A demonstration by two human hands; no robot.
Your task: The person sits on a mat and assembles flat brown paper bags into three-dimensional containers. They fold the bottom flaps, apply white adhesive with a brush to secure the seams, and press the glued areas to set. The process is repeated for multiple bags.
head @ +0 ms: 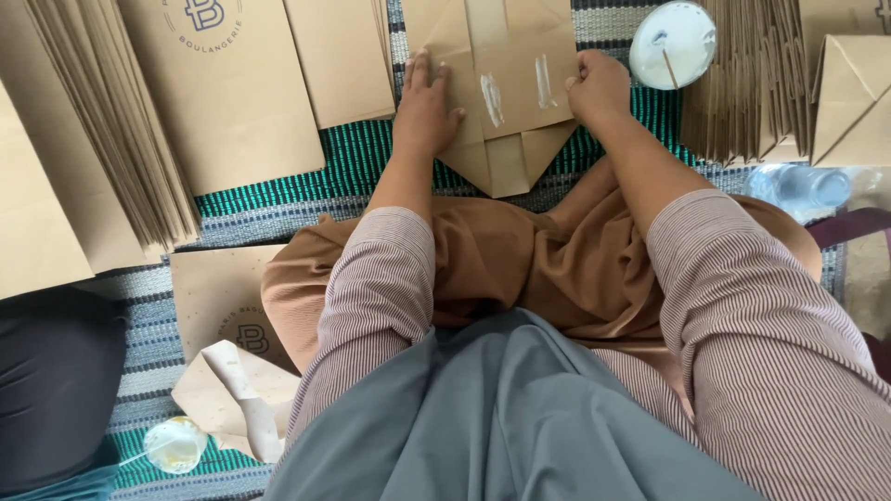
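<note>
Brown paper bag (506, 102), streaked with white glue, lies on the striped mat's (357, 158) far edge, left hand (425, 97) pressing flat, fingers spread, right hand (599, 85) seemingly fisted on its fold.

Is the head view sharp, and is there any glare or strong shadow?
Head view: soft, even daylight, no hard shadows; the left hand, right hand and folded paper bag look fairly sharp; the white glue dish is bright, slightly glaring; edges bend slightly.

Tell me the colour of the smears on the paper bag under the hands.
White smears on the brown paper bag, in the head view.
</note>
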